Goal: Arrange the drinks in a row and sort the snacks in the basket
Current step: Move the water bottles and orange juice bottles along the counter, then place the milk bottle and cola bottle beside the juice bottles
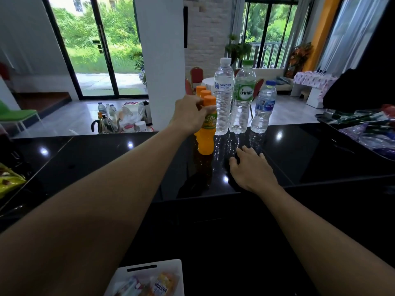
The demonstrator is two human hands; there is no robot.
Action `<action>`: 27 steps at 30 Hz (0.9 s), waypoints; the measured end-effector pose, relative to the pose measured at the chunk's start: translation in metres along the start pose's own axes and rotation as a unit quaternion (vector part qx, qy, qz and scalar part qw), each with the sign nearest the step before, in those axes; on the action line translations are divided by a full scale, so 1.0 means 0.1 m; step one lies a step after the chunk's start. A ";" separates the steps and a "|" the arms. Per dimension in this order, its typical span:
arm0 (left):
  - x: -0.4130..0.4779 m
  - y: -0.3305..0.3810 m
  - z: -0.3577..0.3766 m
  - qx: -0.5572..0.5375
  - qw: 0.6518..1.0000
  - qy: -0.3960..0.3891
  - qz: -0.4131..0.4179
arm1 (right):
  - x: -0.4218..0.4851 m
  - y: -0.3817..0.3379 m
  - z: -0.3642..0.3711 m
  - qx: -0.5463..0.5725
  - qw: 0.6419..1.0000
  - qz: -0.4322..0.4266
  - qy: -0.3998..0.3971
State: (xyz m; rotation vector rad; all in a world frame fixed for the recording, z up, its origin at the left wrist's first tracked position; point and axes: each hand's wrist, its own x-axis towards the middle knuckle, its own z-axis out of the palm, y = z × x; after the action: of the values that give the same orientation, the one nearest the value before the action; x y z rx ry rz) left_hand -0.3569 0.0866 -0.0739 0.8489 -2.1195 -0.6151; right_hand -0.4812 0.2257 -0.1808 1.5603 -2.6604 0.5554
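Observation:
On the black glossy counter my left hand grips the nearest orange juice bottle around its upper body. Two more orange-capped bottles stand right behind it, mostly hidden. To their right stand three clear water bottles: one with a white cap, one with a green label, and a smaller one with a blue cap. My right hand rests flat on the counter in front of the water bottles, fingers spread, holding nothing. A white basket with snack packets sits at the bottom edge.
A yellow-green snack bag lies at the counter's left edge. Plastic-wrapped packages are piled at the right end. Beyond the counter is a tiled floor with bottles and bags, a white pillar, and glass doors.

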 end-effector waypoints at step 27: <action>-1.48 -1.40 -1.91 0.130 0.987 0.024 -0.091 | -0.51 -1.32 0.16 0.179 0.930 -0.305 0.098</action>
State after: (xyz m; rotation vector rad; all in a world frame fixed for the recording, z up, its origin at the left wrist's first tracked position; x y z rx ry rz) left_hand -0.0816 0.0738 -0.1203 1.2007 -2.1223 -0.4087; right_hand -0.3411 0.2056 -0.1662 2.1467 -1.8422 1.1093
